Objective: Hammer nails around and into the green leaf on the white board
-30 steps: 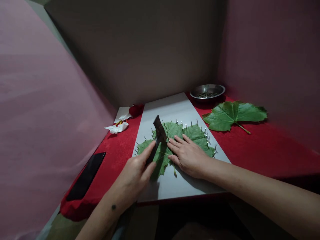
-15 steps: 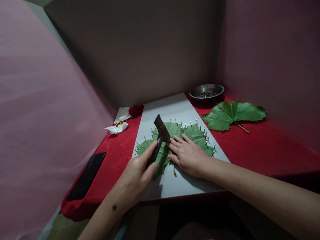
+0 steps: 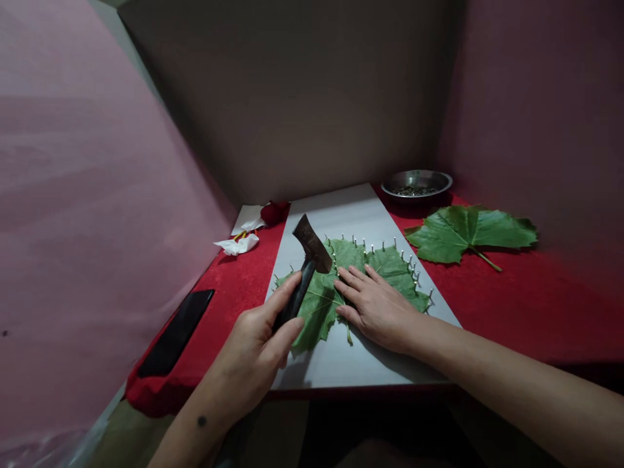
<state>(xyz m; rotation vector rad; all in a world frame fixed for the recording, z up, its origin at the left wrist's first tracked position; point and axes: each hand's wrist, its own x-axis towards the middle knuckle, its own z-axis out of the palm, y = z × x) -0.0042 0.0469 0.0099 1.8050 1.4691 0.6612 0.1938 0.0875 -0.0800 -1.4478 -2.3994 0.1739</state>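
Note:
My left hand (image 3: 258, 338) is wrapped round the dark handle of a hammer (image 3: 312, 246) with a wide, blade-like metal head. The head hovers over a green lobed leaf (image 3: 348, 257) on a white board (image 3: 336, 208). Several nails (image 3: 383, 244) stand upright along the leaf's edge. My right hand (image 3: 383, 312) lies flat on the leaf with its fingers stretched out, near the leaf's stem. The hammer and my left hand hide part of the leaf's left side.
A second leaf (image 3: 468, 234) lies on the red cloth (image 3: 526, 312) to the right. Behind it stands a metal bowl (image 3: 416, 186) of nails. At the left are a black phone-like slab (image 3: 176, 335), crumpled white tissue (image 3: 238, 245) and a red flower-like thing (image 3: 274, 212).
The view has shifted slightly, so the table things sit further right. My left hand has drawn the hammer back and left from my right fingertips; my right hand stays flat on the leaf.

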